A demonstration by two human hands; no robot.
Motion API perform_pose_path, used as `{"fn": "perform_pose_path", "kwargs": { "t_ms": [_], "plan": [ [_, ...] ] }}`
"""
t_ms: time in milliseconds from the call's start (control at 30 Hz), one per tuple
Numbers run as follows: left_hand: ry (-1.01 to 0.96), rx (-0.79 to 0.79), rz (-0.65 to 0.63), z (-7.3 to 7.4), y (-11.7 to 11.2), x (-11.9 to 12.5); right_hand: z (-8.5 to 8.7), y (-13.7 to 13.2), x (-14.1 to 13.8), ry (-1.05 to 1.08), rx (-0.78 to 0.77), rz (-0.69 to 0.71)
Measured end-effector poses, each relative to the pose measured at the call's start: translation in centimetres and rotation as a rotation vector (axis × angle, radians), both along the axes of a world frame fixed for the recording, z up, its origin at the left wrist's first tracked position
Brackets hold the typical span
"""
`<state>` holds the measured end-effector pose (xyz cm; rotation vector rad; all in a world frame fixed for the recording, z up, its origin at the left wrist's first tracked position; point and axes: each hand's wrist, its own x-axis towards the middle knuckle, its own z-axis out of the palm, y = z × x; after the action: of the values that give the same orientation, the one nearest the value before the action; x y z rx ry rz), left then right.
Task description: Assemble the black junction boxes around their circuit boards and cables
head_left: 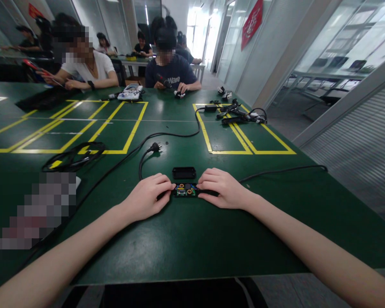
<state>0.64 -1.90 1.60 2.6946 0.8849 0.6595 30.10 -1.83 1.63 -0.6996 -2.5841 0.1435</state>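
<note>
An opened black power adapter (185, 190) lies on the green table (186, 239), its circuit board with orange coils showing. My left hand (147, 196) grips its left end with curled fingers. My right hand (223, 187) grips its right end the same way. The adapter's black lid (184, 173) lies flat just beyond it. A black cable (282, 170) runs from the right end off to the right.
A black power cord with plug (154, 148) snakes across the middle. A coiled cable (73, 157) lies at the left, and more adapters and cables (240, 114) at the far right. Two people sit across the table, working. Yellow tape marks rectangles.
</note>
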Motion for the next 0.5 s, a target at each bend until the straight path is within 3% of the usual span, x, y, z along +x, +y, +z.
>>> {"fn": "perform_pose_path", "kwargs": {
  "t_ms": [100, 233, 300, 500],
  "plan": [
    [-0.020, -0.057, -0.001, 0.1, -0.1, -0.1, -0.2, 0.0, -0.3, 0.075, -0.013, -0.016],
    [-0.070, -0.107, -0.012, 0.1, -0.1, -0.1, -1.3, 0.3, -1.2, 0.137, -0.035, -0.342],
    [-0.080, -0.090, 0.015, 0.0, 0.0, 0.0, -1.9, 0.5, -1.6, 0.105, -0.073, -0.436],
    [-0.061, -0.024, 0.149, -0.8, 0.3, 0.1, -2.1, 0.7, -2.0, 0.174, -0.211, -0.369]
  ]
}}
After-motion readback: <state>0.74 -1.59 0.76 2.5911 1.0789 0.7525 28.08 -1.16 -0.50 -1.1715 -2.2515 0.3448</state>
